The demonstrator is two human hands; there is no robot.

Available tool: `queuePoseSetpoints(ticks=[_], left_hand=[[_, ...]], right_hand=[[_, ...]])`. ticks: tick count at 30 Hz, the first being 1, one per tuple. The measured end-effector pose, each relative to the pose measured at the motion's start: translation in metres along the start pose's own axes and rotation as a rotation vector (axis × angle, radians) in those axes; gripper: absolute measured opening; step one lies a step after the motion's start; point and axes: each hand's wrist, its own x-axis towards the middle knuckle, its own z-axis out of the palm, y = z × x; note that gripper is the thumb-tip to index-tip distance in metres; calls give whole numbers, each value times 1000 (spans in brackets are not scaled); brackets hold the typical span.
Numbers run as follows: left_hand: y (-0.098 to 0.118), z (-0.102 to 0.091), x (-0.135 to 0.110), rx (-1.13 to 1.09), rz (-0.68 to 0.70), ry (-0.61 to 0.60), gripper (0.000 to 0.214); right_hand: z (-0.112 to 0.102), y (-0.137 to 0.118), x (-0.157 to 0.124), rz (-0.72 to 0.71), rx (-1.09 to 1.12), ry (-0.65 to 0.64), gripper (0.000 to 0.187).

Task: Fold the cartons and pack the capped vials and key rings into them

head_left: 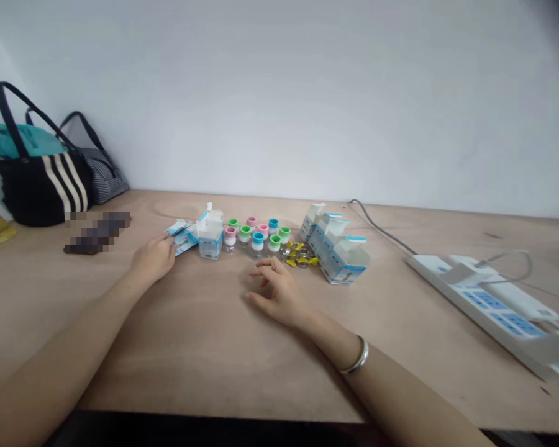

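vials with coloured caps [257,243], where do i have them?

upright, clustered on the wooden table [37,279] beside an opened carton [210,245].

and my hands?

left hand [153,261] is curled, tips at a blue-and-white leaflet [181,239]; can't tell if it's gripping. right hand [274,292] is half open, empty, near the vials.

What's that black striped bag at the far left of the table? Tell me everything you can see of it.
The black tote bag has three broad cream stripes down its front and two dark handles arching up. It looks like fabric. It stands upright on the wooden table, a teal cloth bulging from its top, a grey striped bag beside it.
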Motion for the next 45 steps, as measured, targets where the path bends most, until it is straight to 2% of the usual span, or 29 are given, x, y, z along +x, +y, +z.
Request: queuePoseSetpoints(ticks=[2, 3, 5, 8, 9, 10, 11, 14, 15, 16, 18, 20, 22, 23, 25, 28, 31, 33, 37, 40, 43, 45], left_hand=[[-2, -9, -2, -3, -29, 79, 39], [-3, -15, -3, -17, -25, 159, 40], [-7, -27, -7, -76, 27, 413, 41], [-7, -43, -19, -167, 188, 845, 39], [-4, -46, -24, -172, 276, 929, 37], [1, -48, -30, -168, 396, 954, 35], [8, -47, -36, -171, 555, 932, 31], [39, -35, -53, -277, 1013, 554, 18], [50, -28, -58, -293, 1087, 469, 16], [60, -21, -62, -305, 1148, 451, 15], [76, -8, -67, -294, 1203, 448, 17], [83, 1, -70, -315, 1185, 442, 18], [83, 4, -70, -368, 1155, 455, 19], [82, 4, -70, -392, 1147, 462, 21], [78, 1, -68, -418, 1143, 458, 26], [76, -3, -66, -457, 1104, 481, 29], [78, -5, -66, -508, 1029, 518, 16], [77, -5, -67, -509, 962, 481, 11], [73, -6, -66, -442, 840, 365, 29], [67, -10, -61, -404, 830, 342, 43], [61, -14, -57, -383, 863, 365, 45], [58, -14, -55, -359, 865, 365, 37]], right_hand=[[0, 1, 0, -5, -3, -8, 31], [0, 1, 0, -10, -5, -11, 31], [0, 1, 0, -19, -6, -12, 31], [0, 0, 2, -19, -7, 40, 32], [0, 0, 2, -12, -3, 88, 31], [-1, 0, 3, 3, 9, 150, 31], [-2, 1, 4, 24, 33, 221, 31], [-8, 9, 7, 116, 158, 457, 42], [-11, 11, 8, 149, 192, 505, 45], [-15, 14, 8, 173, 210, 517, 46], [-24, 15, 8, 173, 189, 403, 43], [-30, 11, 7, 99, 115, 160, 44], [-32, 5, 6, -6, 48, -83, 56], [-31, 1, 6, -42, 32, -170, 61], [-28, -4, 6, -68, 36, -260, 64], [-26, -6, 7, -49, 74, -284, 59], [-29, -5, 7, -54, 125, -323, 47], [-33, -5, 8, -76, 162, -348, 41], [-35, -4, 8, -101, 125, -322, 49], [-36, -2, 5, -43, 53, -309, 60], [-45, -1, 4, -15, 39, -317, 66], [-57, -1, 5, -20, 4, -317, 58]])
